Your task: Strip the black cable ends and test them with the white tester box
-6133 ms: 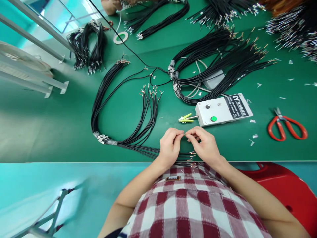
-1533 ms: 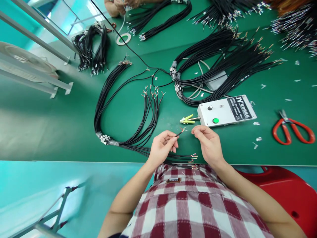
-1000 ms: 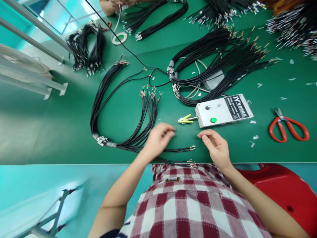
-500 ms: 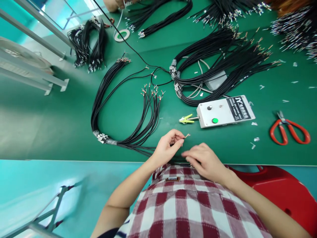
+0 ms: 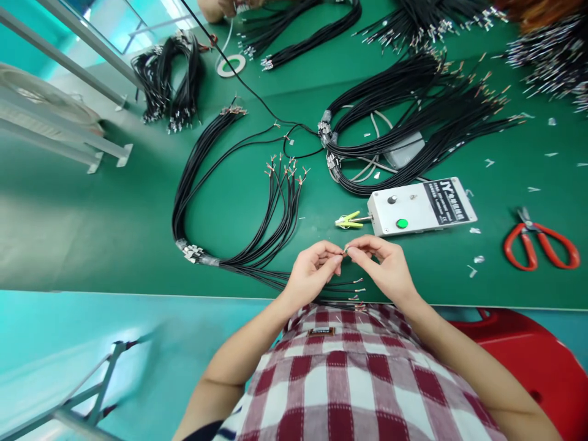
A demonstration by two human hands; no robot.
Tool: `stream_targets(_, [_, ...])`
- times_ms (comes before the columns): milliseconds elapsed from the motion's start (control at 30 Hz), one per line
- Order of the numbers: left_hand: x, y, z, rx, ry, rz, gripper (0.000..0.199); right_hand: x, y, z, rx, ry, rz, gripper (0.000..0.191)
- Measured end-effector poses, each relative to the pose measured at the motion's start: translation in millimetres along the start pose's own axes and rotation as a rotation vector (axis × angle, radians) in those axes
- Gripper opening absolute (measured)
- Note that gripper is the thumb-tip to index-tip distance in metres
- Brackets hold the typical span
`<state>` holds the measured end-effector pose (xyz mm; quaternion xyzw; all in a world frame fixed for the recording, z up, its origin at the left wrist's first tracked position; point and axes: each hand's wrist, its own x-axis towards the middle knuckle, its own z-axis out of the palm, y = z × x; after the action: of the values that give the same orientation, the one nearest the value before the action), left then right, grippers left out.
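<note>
My left hand (image 5: 315,272) pinches the end of a black cable near the table's front edge. Its fingertips touch those of my right hand (image 5: 383,266), which are closed on the thin wires at the cable's tip. The cable belongs to a black bundle (image 5: 181,184) that curves round on the left, with a taped joint (image 5: 197,254). Several fanned cables with split copper-coloured ends (image 5: 287,171) stand above my left hand. More wire ends (image 5: 358,289) lie below the hands. Just above is a white box (image 5: 420,208) with a green button and a yellow-green clip (image 5: 350,220).
Red-handled cutters (image 5: 542,242) lie at the right. Large black cable bundles (image 5: 390,138) spread behind the box, and more lie at the back. A tape roll (image 5: 231,65) rests near another person's hand (image 5: 218,8). A red stool (image 5: 519,355) stands below the table edge.
My right hand has moved up and inward from near the table's edge, and its fingers have closed on the wires at my left fingertips. The cable ends below have come into view.
</note>
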<state>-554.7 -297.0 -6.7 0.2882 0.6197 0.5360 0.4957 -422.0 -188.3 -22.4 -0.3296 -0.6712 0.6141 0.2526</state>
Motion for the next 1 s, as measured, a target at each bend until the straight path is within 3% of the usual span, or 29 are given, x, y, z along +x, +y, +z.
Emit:
stream_targets(333, [0.3,-8.7,1.5,-0.096,0.041,0.058,0.034,-8.4,12.5,20.3,0.099,0.075,-0.016,0.024])
stream_targets(633, [0.8,-12.3,1.8,-0.14,0.031,0.095,0.041,2.7,6.3,28.3,0.302,0.031,0.036,0.023])
stream_targets(800, [-2.1,-18.0,0.7,-0.143,0.018,0.157,0.039,4.3,5.8,31.6,0.446,-0.058,0.148,0.026])
stream_targets(1000, [2.3,-15.8,9.8,-0.074,0.051,0.251,0.03,0.7,6.6,20.9,0.278,-0.037,0.094,0.028])
